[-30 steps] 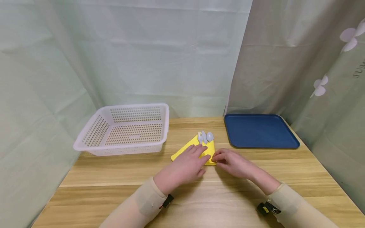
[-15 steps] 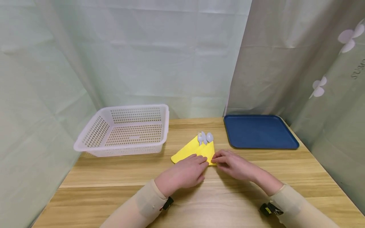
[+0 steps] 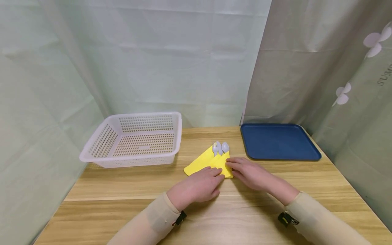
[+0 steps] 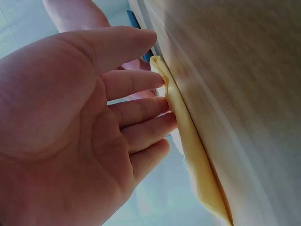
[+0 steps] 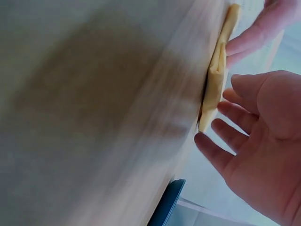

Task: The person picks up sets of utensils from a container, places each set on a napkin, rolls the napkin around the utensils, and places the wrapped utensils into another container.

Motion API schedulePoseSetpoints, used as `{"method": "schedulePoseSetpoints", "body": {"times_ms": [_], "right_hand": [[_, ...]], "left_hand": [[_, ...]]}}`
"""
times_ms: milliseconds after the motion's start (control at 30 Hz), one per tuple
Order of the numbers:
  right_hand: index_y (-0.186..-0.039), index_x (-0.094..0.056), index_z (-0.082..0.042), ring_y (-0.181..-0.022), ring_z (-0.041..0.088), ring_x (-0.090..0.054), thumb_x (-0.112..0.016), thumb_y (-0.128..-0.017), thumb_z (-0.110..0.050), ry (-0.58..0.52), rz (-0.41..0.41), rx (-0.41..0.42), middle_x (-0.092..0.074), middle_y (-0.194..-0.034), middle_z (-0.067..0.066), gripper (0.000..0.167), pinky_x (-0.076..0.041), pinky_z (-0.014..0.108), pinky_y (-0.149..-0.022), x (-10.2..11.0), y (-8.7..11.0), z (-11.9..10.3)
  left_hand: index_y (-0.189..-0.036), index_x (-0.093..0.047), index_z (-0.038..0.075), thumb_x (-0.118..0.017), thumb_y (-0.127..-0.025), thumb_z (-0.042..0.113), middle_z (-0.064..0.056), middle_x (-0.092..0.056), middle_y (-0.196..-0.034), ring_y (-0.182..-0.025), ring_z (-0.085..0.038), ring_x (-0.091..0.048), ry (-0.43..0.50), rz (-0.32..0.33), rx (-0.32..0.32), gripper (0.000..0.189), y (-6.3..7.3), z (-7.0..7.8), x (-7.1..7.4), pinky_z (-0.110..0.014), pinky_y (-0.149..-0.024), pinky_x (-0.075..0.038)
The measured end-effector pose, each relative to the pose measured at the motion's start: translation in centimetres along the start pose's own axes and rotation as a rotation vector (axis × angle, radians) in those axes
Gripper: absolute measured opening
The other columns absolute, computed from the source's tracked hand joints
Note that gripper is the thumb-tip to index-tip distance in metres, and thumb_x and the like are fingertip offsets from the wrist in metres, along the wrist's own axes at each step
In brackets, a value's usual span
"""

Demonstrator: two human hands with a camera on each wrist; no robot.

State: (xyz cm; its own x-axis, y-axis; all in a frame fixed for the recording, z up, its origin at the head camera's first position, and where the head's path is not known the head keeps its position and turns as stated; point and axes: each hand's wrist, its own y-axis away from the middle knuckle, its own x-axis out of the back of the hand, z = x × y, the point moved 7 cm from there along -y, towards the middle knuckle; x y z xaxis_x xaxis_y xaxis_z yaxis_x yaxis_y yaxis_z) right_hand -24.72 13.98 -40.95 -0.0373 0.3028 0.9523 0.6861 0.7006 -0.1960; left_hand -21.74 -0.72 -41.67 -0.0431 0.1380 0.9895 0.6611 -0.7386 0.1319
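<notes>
A folded yellow napkin point(image 3: 199, 163) lies on the wooden table. From its far edge stick out the heads of a pale grey fork point(image 3: 215, 148), a knife point(image 3: 219, 147) and a spoon point(image 3: 225, 147); their handles are hidden under the folds. My left hand point(image 3: 200, 185) touches the napkin's near part with extended fingers, and the left wrist view shows those fingertips point(image 4: 162, 104) against the cloth. At the right edge of the napkin, my right hand point(image 3: 249, 173) rests its fingertips on the fold; the palm looks bare in the right wrist view.
A white perforated basket point(image 3: 176, 149) stands at the back left of the table. At the back right lies a blue tray point(image 3: 281, 141). Pale curtains point(image 3: 165, 61) hang behind the table and along both sides.
The left hand has drawn back slightly toward me, uncovering more napkin. My right fingers have gone from a pinch at the napkin's near right corner to lying flatter and a little farther up.
</notes>
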Motion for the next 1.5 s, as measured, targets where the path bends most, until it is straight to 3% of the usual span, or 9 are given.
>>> {"method": "schedulePoseSetpoints", "body": {"times_ms": [500,767,1033,1233,1500], "right_hand": [[-0.157,-0.057,0.002,-0.151,0.046,-0.049,-0.066,-0.112,-0.020,0.075,-0.095,-0.056,-0.054,-0.163,0.021,0.051,-0.040,0.059,-0.122,-1.3,-1.0,0.9],[-0.164,-0.048,0.001,-0.156,0.044,-0.042,-0.062,-0.115,-0.030,0.034,-0.156,-0.142,-0.045,-0.170,0.021,0.060,-0.035,0.058,-0.125,-1.4,-1.1,1.4],[-0.165,-0.044,0.002,-0.155,0.045,-0.043,-0.069,-0.110,-0.039,0.043,-0.164,-0.112,-0.043,-0.170,0.024,0.073,-0.038,0.060,-0.123,-1.6,-0.9,1.5],[-0.168,-0.040,0.000,-0.157,0.044,-0.040,-0.065,-0.112,-0.040,0.015,-0.201,-0.144,-0.039,-0.173,0.023,0.073,-0.035,0.061,-0.124,-1.8,-0.7,1.6],[-0.168,-0.041,-0.001,-0.158,0.045,-0.039,-0.064,-0.113,-0.040,0.004,-0.198,-0.163,-0.039,-0.172,0.025,0.071,-0.034,0.061,-0.125,-1.8,-0.6,1.8]], "left_hand": [[-0.155,-0.060,0.013,-0.069,-0.109,0.037,-0.011,-0.053,-0.165,-0.153,-0.023,-0.050,0.012,-0.007,0.017,0.053,0.0,-0.1,0.0,-0.039,-0.128,-0.033],[-0.152,-0.061,0.013,-0.070,-0.108,0.036,-0.011,-0.054,-0.164,-0.152,-0.024,-0.051,0.023,-0.004,0.010,0.050,-0.1,-0.2,-0.1,-0.040,-0.127,-0.034],[-0.153,-0.062,0.012,-0.070,-0.109,0.036,-0.010,-0.056,-0.162,-0.150,-0.024,-0.053,0.055,-0.008,0.003,0.051,-0.3,-0.6,0.0,-0.040,-0.127,-0.036],[-0.158,-0.058,0.011,-0.069,-0.110,0.035,-0.010,-0.053,-0.166,-0.152,-0.024,-0.051,0.087,-0.029,0.026,0.055,-0.3,-1.0,-0.2,-0.040,-0.128,-0.034],[-0.158,-0.055,0.005,-0.071,-0.109,0.034,-0.010,-0.057,-0.162,-0.151,-0.023,-0.052,0.130,-0.011,0.028,0.059,-0.3,-1.3,0.0,-0.039,-0.127,-0.035]]}}
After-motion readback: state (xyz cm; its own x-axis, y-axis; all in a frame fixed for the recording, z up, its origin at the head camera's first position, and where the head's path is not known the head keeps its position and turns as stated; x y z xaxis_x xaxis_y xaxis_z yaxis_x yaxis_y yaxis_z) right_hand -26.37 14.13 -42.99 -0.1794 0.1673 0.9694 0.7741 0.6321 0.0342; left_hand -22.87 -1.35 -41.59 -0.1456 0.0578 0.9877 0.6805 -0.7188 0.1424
